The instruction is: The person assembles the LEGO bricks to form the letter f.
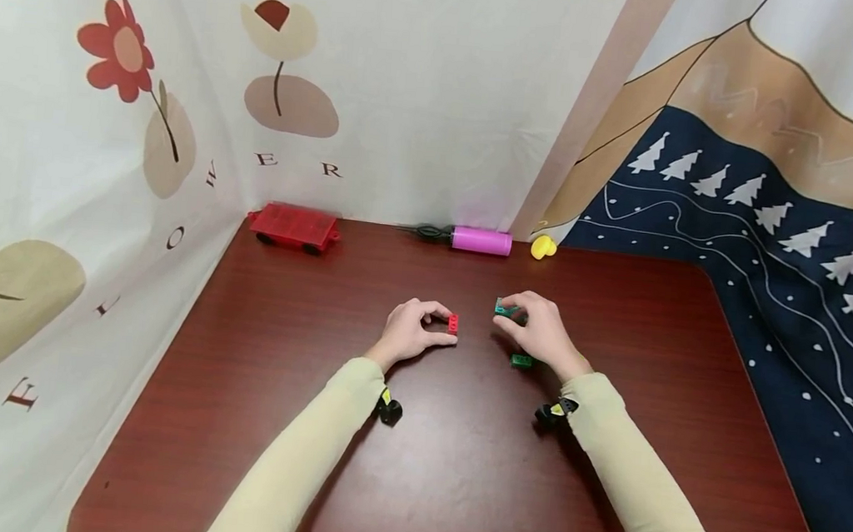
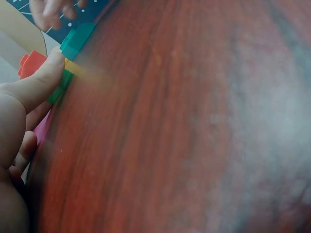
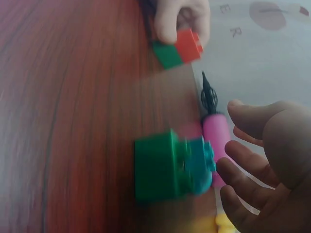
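My left hand (image 1: 408, 331) pinches a red brick (image 1: 453, 325) between thumb and fingers. In the right wrist view a green brick (image 3: 168, 56) is joined to the red one (image 3: 187, 45). Beside a teal brick (image 1: 501, 307), my right hand (image 1: 542, 332) has its fingers spread apart; the right wrist view shows a gap between the hand (image 3: 267, 160) and the teal brick (image 3: 197, 162). Another green brick (image 1: 521, 361) lies on the table nearer the body, below the right hand; it looks large and blurred in the right wrist view.
Along the table's back edge are a red toy wagon (image 1: 294, 226), a pink pump (image 1: 481, 240) with a black end and a small yellow toy (image 1: 543, 247). Printed curtains hang behind the brown table (image 1: 424, 483) and at both sides.
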Demonstrator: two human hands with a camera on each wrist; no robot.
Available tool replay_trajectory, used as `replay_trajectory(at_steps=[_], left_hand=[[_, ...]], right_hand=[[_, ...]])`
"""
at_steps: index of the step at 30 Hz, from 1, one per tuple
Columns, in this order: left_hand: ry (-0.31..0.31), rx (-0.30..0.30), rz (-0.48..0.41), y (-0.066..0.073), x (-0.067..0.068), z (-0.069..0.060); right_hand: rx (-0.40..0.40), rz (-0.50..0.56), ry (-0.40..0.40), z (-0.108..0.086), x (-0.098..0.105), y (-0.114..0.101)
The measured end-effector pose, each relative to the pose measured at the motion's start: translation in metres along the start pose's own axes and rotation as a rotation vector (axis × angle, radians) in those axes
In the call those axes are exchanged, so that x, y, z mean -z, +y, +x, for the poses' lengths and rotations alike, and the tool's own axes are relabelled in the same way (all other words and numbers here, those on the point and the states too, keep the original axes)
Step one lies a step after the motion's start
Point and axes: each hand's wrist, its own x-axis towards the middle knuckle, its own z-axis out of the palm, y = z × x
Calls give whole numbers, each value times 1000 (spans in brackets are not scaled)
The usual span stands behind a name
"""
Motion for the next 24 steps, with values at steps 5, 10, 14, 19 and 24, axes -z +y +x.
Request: replay_trajectory(at_steps=[5, 10, 14, 19, 24], left_hand=[[-4, -7, 6, -1, 0, -1], [-3, -15, 5, 1, 1, -2], [-8, -15, 13, 2, 1, -3], [-5, -19, 22, 1, 1, -2], [2, -15, 19, 0, 1, -2]], right_hand=[[-33, -6, 6, -14, 15, 13], [-47, -64, 15, -26, 26, 27], [-61, -118, 23, -38, 34, 38], [-105, -159, -2, -53, 45, 48], [-150, -198, -47, -66, 51, 55]])
